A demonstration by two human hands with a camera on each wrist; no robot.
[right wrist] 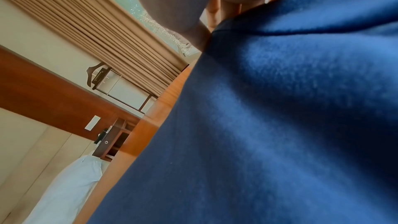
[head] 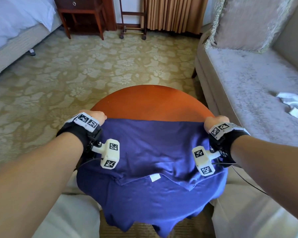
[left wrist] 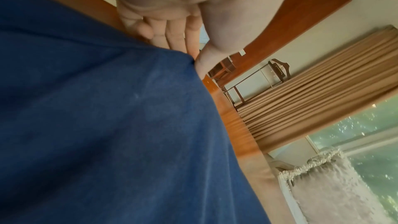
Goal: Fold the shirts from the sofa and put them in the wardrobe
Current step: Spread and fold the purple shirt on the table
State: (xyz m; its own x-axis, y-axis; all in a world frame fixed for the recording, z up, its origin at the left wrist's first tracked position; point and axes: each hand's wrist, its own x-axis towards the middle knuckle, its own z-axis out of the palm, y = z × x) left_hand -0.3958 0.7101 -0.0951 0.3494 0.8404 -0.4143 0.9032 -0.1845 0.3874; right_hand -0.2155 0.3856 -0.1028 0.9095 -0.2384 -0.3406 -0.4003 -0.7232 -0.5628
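Observation:
A dark blue shirt [head: 150,152] lies spread over the near half of a round wooden table [head: 144,102], its lower part hanging off the front edge. A white label shows at its collar. My left hand [head: 98,116] grips the shirt's far left corner, fingers curled round the cloth [left wrist: 129,125]. My right hand [head: 213,121] grips the far right corner the same way, with the blue cloth [right wrist: 280,108] filling the right wrist view. A white garment [head: 294,105] lies crumpled on the sofa [head: 248,79] at the right.
The grey sofa with a fringed cushion [head: 244,23] stands close to the table's right side. A bed [head: 15,35] is at far left, a wooden nightstand [head: 81,14] and a valet stand [head: 132,23] at the back before beige curtains [head: 175,12]. Patterned carpet [head: 93,66] lies between.

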